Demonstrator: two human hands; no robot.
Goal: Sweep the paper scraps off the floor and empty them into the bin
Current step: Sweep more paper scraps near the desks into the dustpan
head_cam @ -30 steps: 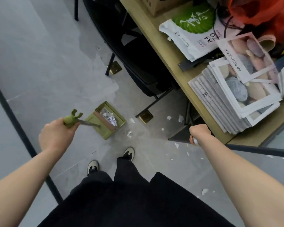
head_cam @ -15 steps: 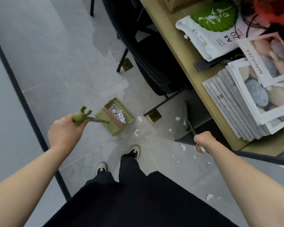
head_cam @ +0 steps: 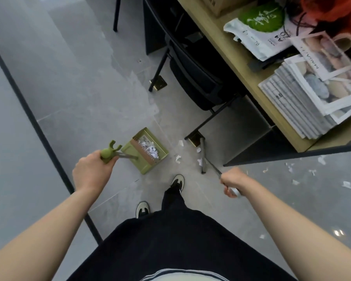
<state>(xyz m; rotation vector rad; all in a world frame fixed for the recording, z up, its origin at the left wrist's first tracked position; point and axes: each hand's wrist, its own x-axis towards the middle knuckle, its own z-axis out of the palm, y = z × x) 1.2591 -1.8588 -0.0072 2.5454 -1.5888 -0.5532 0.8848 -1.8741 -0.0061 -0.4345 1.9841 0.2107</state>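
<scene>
My left hand [head_cam: 91,171] grips the green top of the long-handled dustpan's handle [head_cam: 109,152]. The green dustpan [head_cam: 145,153] rests on the grey floor with a heap of white paper scraps [head_cam: 149,148] inside. My right hand [head_cam: 232,183] is closed around the broom handle; the thin dark broom head [head_cam: 203,157] stands on the floor to the right of the pan. A few loose scraps [head_cam: 178,158] lie between pan and broom, and several more [head_cam: 292,169] are scattered on the floor at the right. No bin is in view.
A black chair [head_cam: 195,78] with brass-capped feet [head_cam: 196,138] stands by a wooden desk [head_cam: 231,55] loaded with magazines [head_cam: 304,98] and paper packs. A dark floor strip [head_cam: 39,122] runs diagonally at left. My shoes [head_cam: 177,181] stand just behind the pan.
The broom head has come out from under the desk toward the dustpan, pulling scraps along. My right hand moved back and right. The dustpan stayed on the floor.
</scene>
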